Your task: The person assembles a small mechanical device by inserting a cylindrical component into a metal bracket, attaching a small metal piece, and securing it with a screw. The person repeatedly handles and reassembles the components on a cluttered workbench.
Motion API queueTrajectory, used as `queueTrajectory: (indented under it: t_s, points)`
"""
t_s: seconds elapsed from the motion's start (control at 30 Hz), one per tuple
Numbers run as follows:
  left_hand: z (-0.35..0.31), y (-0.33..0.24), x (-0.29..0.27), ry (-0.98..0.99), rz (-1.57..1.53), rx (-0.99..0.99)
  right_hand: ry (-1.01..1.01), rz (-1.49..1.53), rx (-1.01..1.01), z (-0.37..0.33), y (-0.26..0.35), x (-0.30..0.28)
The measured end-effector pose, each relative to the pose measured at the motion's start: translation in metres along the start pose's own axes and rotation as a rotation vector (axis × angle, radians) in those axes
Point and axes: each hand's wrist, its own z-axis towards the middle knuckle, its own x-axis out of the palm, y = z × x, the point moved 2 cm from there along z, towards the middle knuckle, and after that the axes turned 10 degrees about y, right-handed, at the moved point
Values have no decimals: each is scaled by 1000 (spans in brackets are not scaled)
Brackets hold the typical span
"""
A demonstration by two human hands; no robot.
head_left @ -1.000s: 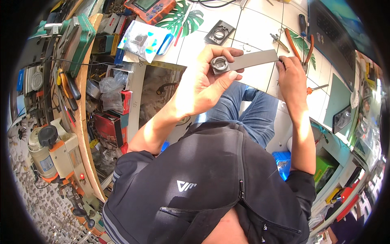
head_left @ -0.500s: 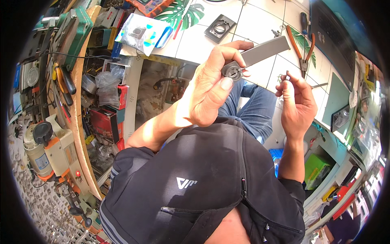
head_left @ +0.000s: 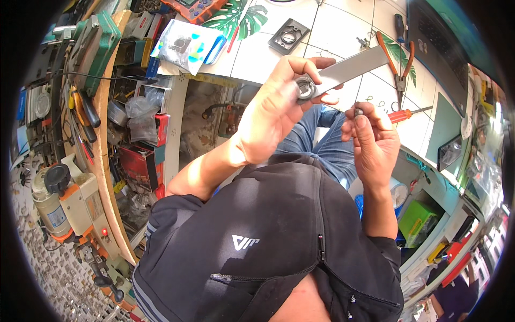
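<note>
My left hand [head_left: 273, 115] is closed around the neck end of a grey lever door handle [head_left: 357, 70]. Its flat bar points up and to the right, and its round, slotted end faces up between my thumb and fingers. To the right, my right hand [head_left: 374, 147] pinches a small dark metal piece [head_left: 358, 112] between thumb and forefinger, apart from the handle. Just beyond that hand lies a screwdriver with a red handle [head_left: 399, 116] on the tiled table. A square dark plate with a round hole [head_left: 289, 37] lies on the table past my left hand.
Orange-handled pliers [head_left: 400, 83], a dark screwdriver [head_left: 399, 27] and a laptop [head_left: 442, 53] occupy the table's right side. Plastic packaging [head_left: 185, 44] and an orange device [head_left: 196, 8] sit at the far left. A key machine [head_left: 70, 198] and crowded shelves stand left; a phone [head_left: 449, 154] lies right.
My right hand has moved left and slightly down, nearer the handle, uncovering the screwdriver's red handle. The door handle has turned slightly in my left hand, and its flat face looks brighter.
</note>
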Motion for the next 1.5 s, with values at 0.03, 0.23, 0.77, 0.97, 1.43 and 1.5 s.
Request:
queueTrajectory:
  t_s: [0.03,0.23,0.77,0.97,1.43,1.5]
  points:
    - [3,-3,3,-37,-108,-6,5,28,37,1,-1,2]
    - [16,-7,-6,-94,-288,-101,-7,257,-2,1,-10,17]
    - [40,-26,17,-88,-364,-129,83,205,-239,24,17,37]
    - [37,-19,41,-135,-144,-137,48,57,-232,26,20,32]
    - [34,-17,52,-82,252,-8,97,354,-360,45,22,26]
    - [34,-16,53,-82,243,10,100,352,-379,43,24,25]
